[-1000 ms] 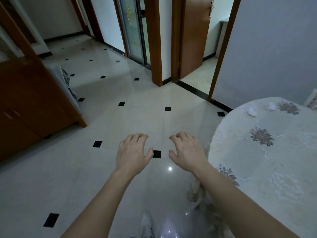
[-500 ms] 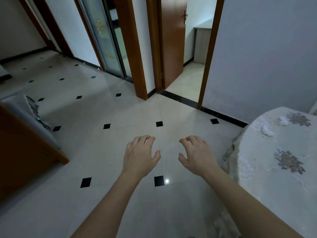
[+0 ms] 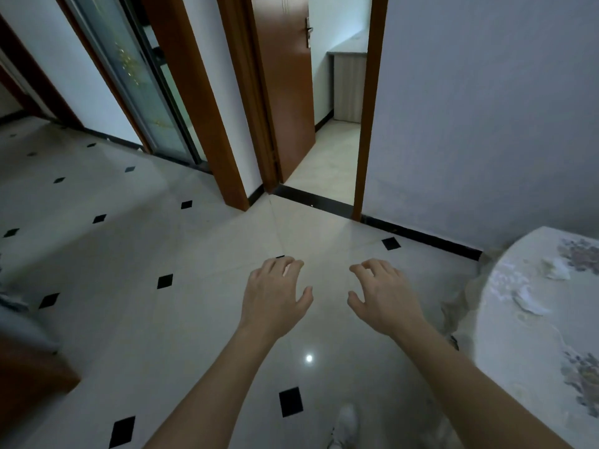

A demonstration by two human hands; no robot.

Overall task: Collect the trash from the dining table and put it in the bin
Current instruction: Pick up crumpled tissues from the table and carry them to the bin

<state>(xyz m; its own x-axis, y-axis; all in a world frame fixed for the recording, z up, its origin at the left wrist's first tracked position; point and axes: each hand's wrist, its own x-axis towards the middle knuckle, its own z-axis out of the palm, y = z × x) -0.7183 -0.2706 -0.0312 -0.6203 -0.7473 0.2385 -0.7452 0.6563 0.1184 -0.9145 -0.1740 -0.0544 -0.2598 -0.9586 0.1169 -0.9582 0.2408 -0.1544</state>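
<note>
Above glossy tiles with black diamond insets, left hand and right hand hover empty, fingers loosely curled; crumpled white tissues lie at three o'clock on the round, floral lace-covered dining table

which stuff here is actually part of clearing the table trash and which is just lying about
Part of the job:
- dining table
- far crumpled tissue on it
- near crumpled tissue on it
- left hand and right hand, both empty over the floor
- no bin in view

Just there:
- wooden door, open
- glass sliding door
- brown cabinet
</note>
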